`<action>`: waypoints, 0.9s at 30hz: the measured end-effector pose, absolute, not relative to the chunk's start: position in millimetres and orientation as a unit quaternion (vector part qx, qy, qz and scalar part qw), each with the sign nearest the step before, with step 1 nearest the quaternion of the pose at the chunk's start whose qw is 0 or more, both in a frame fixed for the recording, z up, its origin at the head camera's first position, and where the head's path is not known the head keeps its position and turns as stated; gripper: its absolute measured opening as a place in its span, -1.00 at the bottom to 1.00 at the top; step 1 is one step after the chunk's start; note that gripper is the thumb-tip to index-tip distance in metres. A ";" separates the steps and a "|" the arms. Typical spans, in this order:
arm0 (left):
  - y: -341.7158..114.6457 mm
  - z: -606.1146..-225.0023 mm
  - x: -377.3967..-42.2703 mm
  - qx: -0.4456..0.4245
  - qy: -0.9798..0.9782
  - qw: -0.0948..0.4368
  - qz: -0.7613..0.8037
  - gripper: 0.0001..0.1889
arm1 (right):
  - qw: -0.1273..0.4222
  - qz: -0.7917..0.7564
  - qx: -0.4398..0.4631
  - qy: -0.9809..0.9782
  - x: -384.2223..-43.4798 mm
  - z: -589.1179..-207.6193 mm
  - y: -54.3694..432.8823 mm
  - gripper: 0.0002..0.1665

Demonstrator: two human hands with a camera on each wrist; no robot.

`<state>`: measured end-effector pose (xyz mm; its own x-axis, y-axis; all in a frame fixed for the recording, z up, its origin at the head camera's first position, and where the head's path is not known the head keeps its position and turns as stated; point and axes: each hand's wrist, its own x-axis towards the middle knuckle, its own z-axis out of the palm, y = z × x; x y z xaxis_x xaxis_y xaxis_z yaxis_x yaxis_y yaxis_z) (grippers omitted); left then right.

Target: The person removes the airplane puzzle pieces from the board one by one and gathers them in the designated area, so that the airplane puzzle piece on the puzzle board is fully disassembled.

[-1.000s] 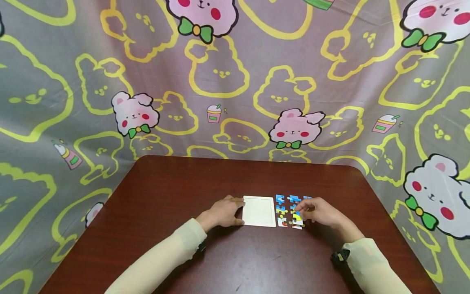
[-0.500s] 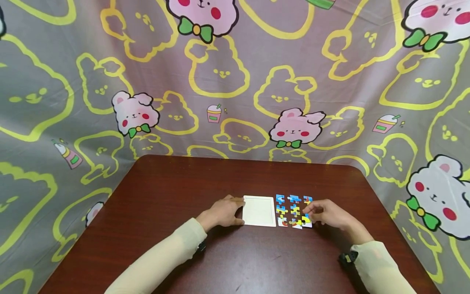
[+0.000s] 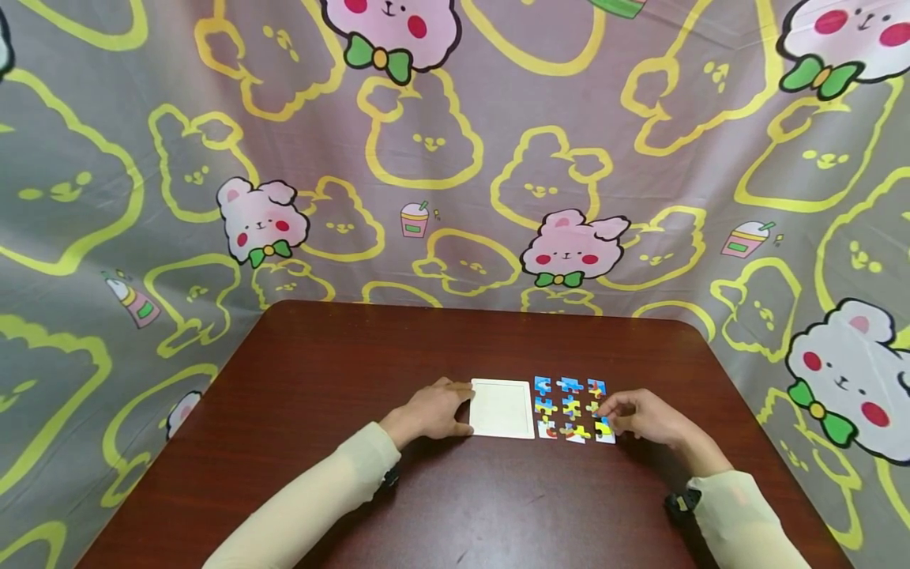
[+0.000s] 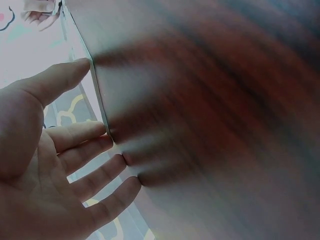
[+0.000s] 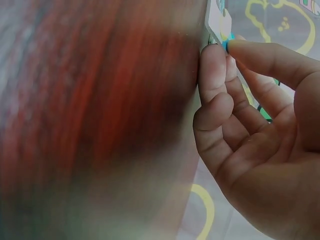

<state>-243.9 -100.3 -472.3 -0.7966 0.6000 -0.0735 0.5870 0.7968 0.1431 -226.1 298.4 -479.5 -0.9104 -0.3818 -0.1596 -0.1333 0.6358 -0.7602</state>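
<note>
My left hand [image 3: 435,409] lies at the left side of a square white puzzle tray [image 3: 501,409]. Its thumb and fingers are extended, with fingertips right at the tray's edge, as the left wrist view also shows. On the right, my right hand [image 3: 645,415] pinches a yellow, blue and white jigsaw piece [image 3: 604,431] at the near right corner of the laid-out pieces. In the right wrist view, the thumb [image 5: 260,55] meets the piece's blue edge while the other fingers are curled. The hand partly covers a piece [image 3: 593,408] just behind.
Several other jigsaw pieces [image 3: 572,408] lie in spaced rows right of the tray, on a dark brown wooden table [image 3: 398,340]. A grey curtain [image 3: 469,213] with cartoon bears hangs behind the table and along both sides.
My right hand has moved right with the jigsaw piece, from over the middle column to the near right corner. More of the right column shows now. My left hand and the tray have stayed put.
</note>
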 end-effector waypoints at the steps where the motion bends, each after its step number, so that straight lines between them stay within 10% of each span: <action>1: -100.4 -472.5 -244.1 0.314 0.946 0.057 0.056 -0.29 | 0.154 -0.400 -0.145 0.892 -226.1 -479.5 298.6 -0.81; 27: -114.6 -469.6 -253.0 0.314 0.945 0.046 0.082 -0.39 | 0.132 -0.370 -0.137 0.909 -229.4 -476.0 294.2 -0.85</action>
<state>-253.0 -114.6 -469.6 -0.7989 0.6004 -0.0360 0.5854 0.7898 0.1831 -229.4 294.2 -476.0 -0.9281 -0.3459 -0.1380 -0.1510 0.6882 -0.7096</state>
